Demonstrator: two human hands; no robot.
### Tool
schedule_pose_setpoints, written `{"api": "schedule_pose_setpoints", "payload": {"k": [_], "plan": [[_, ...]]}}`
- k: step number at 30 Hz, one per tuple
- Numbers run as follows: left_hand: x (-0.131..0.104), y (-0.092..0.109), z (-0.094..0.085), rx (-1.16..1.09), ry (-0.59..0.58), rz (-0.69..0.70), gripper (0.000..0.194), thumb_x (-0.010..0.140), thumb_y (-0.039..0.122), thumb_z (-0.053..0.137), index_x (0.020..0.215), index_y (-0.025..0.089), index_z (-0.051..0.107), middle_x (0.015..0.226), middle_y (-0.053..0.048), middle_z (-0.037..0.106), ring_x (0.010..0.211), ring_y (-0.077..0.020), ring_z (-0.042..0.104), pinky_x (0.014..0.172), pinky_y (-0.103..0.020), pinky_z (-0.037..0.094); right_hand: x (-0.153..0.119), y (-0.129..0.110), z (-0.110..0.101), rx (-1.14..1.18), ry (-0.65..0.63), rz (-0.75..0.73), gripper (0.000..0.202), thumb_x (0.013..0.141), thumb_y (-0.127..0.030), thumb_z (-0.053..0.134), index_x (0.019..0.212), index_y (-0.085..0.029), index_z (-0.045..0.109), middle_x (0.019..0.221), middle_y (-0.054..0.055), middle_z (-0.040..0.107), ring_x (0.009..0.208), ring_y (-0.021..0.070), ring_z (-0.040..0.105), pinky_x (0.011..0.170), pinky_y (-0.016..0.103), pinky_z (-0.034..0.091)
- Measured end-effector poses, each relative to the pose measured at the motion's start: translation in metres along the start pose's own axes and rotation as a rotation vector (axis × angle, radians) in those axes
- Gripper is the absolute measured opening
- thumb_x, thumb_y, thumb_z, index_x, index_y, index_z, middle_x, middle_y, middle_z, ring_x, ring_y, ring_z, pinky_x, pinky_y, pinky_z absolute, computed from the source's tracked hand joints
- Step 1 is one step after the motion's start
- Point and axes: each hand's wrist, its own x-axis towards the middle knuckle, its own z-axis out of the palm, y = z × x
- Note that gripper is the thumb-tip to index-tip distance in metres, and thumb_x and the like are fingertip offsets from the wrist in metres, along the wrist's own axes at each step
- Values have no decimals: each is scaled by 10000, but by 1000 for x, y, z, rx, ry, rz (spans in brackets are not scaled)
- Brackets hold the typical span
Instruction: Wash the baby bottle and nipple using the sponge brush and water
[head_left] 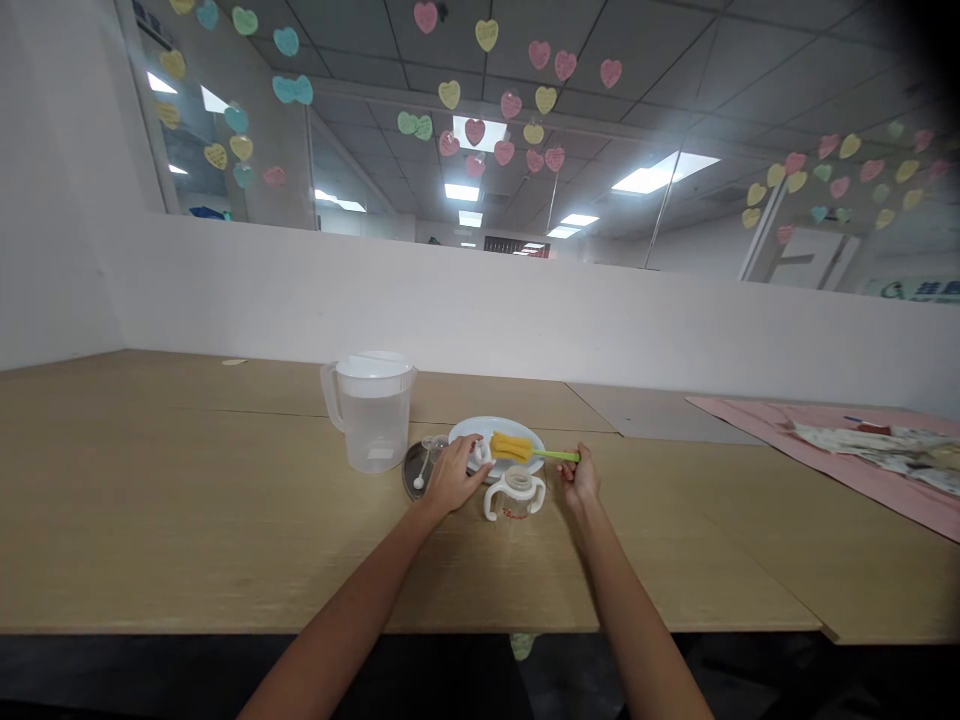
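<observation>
My right hand is closed on the green handle of a bottle brush with a yellow sponge head. The head lies level over a white oval dish, pointing left. My left hand grips a white ring-shaped piece, perhaps a bottle collar, close to the brush tip. Whether the sponge touches it I cannot tell. Just in front of the dish stands a clear baby bottle with two white handles and an open top. Left of my left hand, a straw with a round white weight rests on a dark round tray.
A translucent lidded pitcher holding water stands behind the tray to the left. At the far right, a pink cloth with items on it covers part of the wooden table. A white wall and glass window rise behind.
</observation>
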Motion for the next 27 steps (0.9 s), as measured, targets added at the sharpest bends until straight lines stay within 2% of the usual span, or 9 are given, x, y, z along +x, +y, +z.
{"api": "schedule_pose_setpoints", "payload": {"k": [5, 11, 15, 19, 23, 27], "plan": [[2, -7, 5, -82, 13, -105, 407, 779, 347, 546, 1139, 188, 442, 1028, -51, 600, 960, -178, 552, 863, -301, 403, 0, 1, 0, 40, -32, 16, 275, 809, -290, 452, 576, -199, 338, 322, -130, 237, 271, 24, 181, 356, 151, 338], [6, -10, 7, -225, 103, -151, 328, 806, 339, 520, 1089, 185, 464, 971, -36, 648, 910, -147, 594, 811, -259, 425, 2, 3, 0, -38, -23, -26, 299, 791, -369, 495, 596, -198, 347, 348, -132, 268, 279, 18, 187, 356, 151, 342], [6, -9, 5, -228, 105, -144, 303, 806, 343, 521, 1066, 191, 486, 948, -31, 662, 879, -152, 608, 782, -254, 431, 1, 3, 1, -45, -21, -21, 308, 803, -358, 479, 591, -203, 318, 350, -134, 250, 280, 20, 186, 352, 148, 332], [5, -9, 3, -241, 86, -154, 282, 822, 330, 496, 1069, 195, 485, 933, -20, 668, 866, -152, 610, 777, -253, 431, 3, 3, 0, -19, 9, -17, 260, 805, -311, 478, 601, -198, 361, 358, -130, 286, 278, 25, 213, 342, 153, 341], [4, -8, 2, -243, 70, -146, 288, 835, 339, 466, 1082, 191, 479, 935, -23, 665, 874, -159, 606, 787, -268, 430, 6, 5, -1, -72, 82, -64, 287, 781, -374, 519, 596, -193, 395, 366, -116, 321, 290, 34, 295, 339, 156, 367], [3, -4, 1, -198, 72, -79, 328, 808, 375, 509, 1079, 190, 495, 974, -35, 646, 910, -169, 587, 816, -284, 421, 5, 5, 0, -46, 78, -81, 316, 776, -414, 528, 585, -186, 423, 344, -114, 316, 280, 29, 280, 343, 152, 386]]}}
